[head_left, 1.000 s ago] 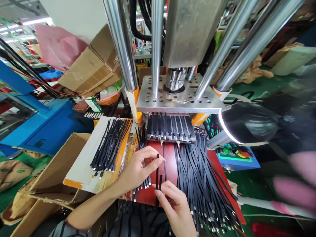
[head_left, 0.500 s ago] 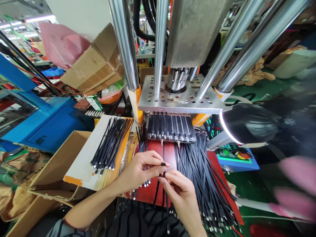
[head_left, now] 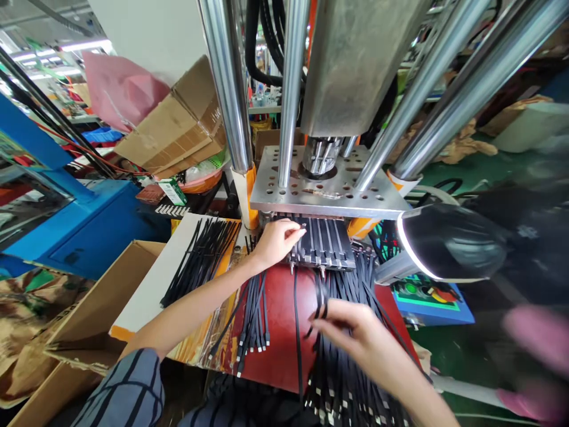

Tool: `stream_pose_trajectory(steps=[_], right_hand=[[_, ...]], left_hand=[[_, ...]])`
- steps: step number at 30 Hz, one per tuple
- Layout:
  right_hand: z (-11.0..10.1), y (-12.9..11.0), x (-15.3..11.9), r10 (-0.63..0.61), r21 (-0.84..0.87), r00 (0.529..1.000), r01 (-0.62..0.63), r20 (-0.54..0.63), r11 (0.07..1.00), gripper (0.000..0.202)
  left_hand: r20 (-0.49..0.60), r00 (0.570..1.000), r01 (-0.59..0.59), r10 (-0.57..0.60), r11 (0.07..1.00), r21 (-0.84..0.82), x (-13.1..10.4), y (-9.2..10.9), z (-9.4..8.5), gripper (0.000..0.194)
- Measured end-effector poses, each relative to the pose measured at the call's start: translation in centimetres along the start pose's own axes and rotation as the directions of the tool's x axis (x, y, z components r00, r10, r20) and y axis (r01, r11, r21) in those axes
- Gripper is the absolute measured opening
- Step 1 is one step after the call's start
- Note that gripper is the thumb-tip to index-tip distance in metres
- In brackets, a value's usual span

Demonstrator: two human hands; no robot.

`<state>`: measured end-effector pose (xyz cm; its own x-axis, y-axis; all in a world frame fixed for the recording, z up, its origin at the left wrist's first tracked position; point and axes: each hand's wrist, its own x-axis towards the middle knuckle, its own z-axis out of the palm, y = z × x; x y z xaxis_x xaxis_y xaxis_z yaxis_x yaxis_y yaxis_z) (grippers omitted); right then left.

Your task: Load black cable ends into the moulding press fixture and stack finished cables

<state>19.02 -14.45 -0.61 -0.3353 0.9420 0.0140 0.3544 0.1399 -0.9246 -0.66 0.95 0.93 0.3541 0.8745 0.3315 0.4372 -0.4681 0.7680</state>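
Observation:
My left hand (head_left: 278, 242) is over the left part of a slotted metal fixture (head_left: 326, 252), which sits under the press plate. Thumb and forefinger are pinched together; what lies between them is too small to make out. Several black strips lie in the fixture's slots. Lower right, my right hand (head_left: 353, 326), fingers bent together, grips a flat black cable (head_left: 320, 299), slightly blurred. Beneath it spreads a large pile of black cables (head_left: 351, 367) with metal plug ends. A single cable (head_left: 298, 332) hangs down the red table between the hands.
A steel press plate (head_left: 329, 201) on thick polished columns overhangs the fixture. Left are a bundle of cables (head_left: 200, 255) on a white board and a smaller bunch (head_left: 254, 326). A lamp (head_left: 448, 243) and a blue control box (head_left: 433, 299) stand right. An open carton (head_left: 106, 296) is at left.
My hands have parted. The left moved up and forward to the fixture; the right moved right over the cable pile. The view has shifted slightly.

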Motion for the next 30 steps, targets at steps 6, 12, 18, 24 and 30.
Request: stream_pose_trajectory(steps=[6, 12, 18, 24, 30], right_hand=[[-7.7, 0.9, 10.6, -0.014, -0.042, 1.000, 0.013, -0.019, 0.999, 0.051], [-7.8, 2.9, 14.8, -0.030, -0.094, 1.000, 0.030, 0.002, 0.995, 0.048], [-7.5, 3.5, 15.2, -0.117, -0.181, 0.989, 0.098, -0.096, 0.979, 0.039], [-7.4, 4.0, 15.4, -0.125, -0.161, 0.982, 0.102, -0.144, 0.982, 0.038], [-7.5, 3.7, 15.2, -0.129, -0.118, 0.978, 0.110, -0.164, 0.987, 0.036]], left_hand=[[-0.135, 0.987, 0.106, -0.093, 0.990, 0.094, 2.4, -1.3, 2.6, 0.018], [0.177, 0.943, -0.319, 0.281, 0.913, 0.254, -2.6, -0.1, 1.3, 0.029], [0.367, 0.823, -0.564, 0.433, 0.692, 0.450, -3.6, -0.2, 1.2, 0.031], [0.361, 0.809, -0.587, 0.464, 0.683, 0.435, -2.3, -0.8, 2.2, 0.027], [0.230, 0.842, -0.537, 0.489, 0.711, 0.453, -2.9, -1.2, 3.4, 0.028]])
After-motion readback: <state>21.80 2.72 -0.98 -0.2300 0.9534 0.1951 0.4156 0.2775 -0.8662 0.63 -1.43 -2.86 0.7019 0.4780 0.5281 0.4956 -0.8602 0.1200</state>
